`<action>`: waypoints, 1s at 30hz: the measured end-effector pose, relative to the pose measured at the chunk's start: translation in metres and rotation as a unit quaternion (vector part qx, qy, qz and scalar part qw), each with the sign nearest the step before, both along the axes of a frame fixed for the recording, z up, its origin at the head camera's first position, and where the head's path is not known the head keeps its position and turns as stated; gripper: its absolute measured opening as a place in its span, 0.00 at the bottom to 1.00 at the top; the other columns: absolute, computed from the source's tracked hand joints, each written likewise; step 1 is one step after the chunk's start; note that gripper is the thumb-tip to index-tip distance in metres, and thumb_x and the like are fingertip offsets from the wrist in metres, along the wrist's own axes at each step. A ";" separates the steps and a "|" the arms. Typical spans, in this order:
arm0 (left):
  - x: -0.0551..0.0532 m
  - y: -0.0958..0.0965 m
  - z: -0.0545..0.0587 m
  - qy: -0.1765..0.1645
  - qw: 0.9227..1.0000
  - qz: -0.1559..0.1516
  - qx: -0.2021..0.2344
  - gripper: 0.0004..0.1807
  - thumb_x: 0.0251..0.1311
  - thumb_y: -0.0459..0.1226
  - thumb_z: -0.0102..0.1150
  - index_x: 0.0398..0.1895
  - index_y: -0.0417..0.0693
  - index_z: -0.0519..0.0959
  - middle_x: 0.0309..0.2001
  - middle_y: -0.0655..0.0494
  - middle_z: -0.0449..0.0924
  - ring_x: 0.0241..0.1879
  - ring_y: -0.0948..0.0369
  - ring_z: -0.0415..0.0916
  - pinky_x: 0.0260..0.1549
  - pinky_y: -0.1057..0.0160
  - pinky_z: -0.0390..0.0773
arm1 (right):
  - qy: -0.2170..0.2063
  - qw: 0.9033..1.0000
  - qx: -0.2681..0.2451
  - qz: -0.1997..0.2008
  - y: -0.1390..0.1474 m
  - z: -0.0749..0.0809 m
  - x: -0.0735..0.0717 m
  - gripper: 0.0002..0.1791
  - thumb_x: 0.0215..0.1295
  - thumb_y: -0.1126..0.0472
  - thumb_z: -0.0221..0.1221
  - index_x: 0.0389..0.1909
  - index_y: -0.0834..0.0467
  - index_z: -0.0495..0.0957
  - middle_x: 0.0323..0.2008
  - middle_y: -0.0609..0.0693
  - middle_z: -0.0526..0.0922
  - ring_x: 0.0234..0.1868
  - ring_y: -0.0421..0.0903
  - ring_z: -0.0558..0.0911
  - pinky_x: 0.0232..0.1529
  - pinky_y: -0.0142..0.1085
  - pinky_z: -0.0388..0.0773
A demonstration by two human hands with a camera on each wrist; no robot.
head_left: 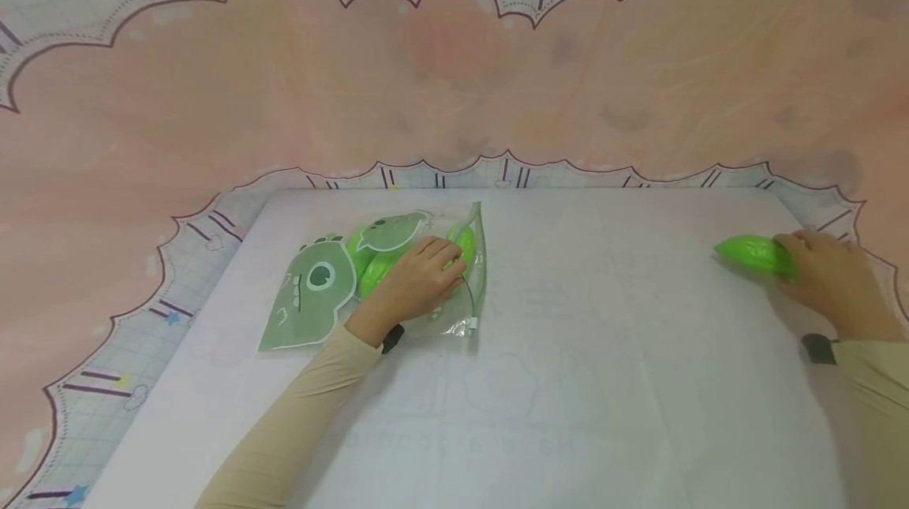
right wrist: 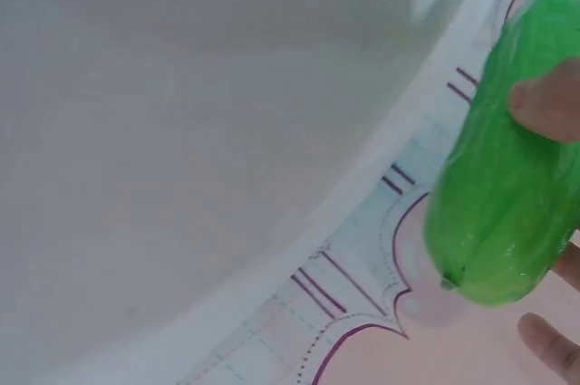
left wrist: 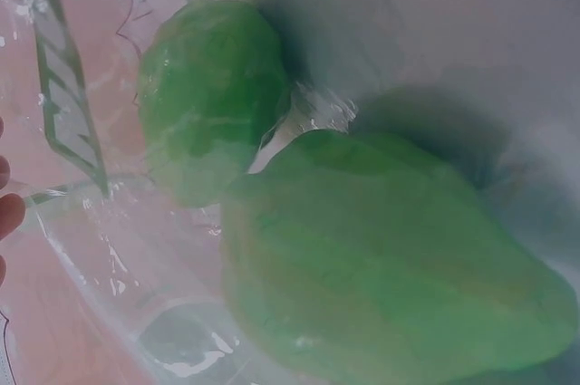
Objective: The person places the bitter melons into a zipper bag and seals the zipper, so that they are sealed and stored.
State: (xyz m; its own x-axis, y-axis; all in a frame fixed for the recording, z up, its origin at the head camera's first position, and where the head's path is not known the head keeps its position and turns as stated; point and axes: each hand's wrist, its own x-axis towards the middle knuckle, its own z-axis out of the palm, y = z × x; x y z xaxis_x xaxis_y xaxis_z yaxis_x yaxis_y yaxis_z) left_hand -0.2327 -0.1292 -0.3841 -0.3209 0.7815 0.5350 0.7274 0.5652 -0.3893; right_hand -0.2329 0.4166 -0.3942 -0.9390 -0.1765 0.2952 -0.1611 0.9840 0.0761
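On the left of the table in the head view lies a clear zip bag (head_left: 305, 304) with a green dinosaur print, its slider edge facing right. Bright green toy fruits show through the film; the left wrist view has a rounded one (left wrist: 213, 100) and a larger, tapered one (left wrist: 390, 258). My left hand (head_left: 415, 284) lies over the bag and pinches the film beside its opening edge. At the far right, my right hand (head_left: 827, 276) holds a long, glossy green toy vegetable (head_left: 753, 253) with a pointed tip, raised above the table. The thumb (right wrist: 548, 104) presses on its side.
A white sheet (head_left: 568, 383) with faint printing covers the tabletop. Patterned peach cloth (head_left: 454, 91) with scalloped outlines surrounds the table at the back and sides. The table's right edge (right wrist: 362, 168) runs below the right hand.
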 end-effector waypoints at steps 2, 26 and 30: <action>0.000 0.000 0.000 0.000 1.000 0.000 0.001 0.10 0.52 0.39 0.66 0.33 0.45 0.77 0.39 0.51 0.80 0.43 0.55 0.78 0.50 0.60 0.76 | 0.010 1.000 0.005 0.006 -0.003 0.002 -0.002 0.31 0.40 0.70 0.69 0.49 0.71 0.70 0.43 0.73 0.74 0.42 0.69 0.73 0.45 0.64 0.67; 0.001 0.000 0.000 -0.001 1.000 0.001 -0.001 0.09 0.52 0.38 0.66 0.33 0.45 0.77 0.39 0.52 0.80 0.43 0.55 0.78 0.51 0.60 0.75 | 0.134 0.980 0.002 0.149 -0.045 0.025 -0.013 0.34 0.35 0.68 0.70 0.49 0.70 0.71 0.45 0.69 0.76 0.47 0.66 0.74 0.51 0.63 0.67; 0.001 0.000 0.000 -0.003 1.000 0.002 -0.002 0.09 0.53 0.39 0.65 0.33 0.45 0.77 0.39 0.52 0.80 0.43 0.55 0.78 0.51 0.60 0.76 | 0.149 0.975 0.005 0.163 -0.056 0.032 -0.014 0.35 0.34 0.68 0.71 0.50 0.70 0.72 0.46 0.68 0.76 0.49 0.66 0.74 0.53 0.63 0.67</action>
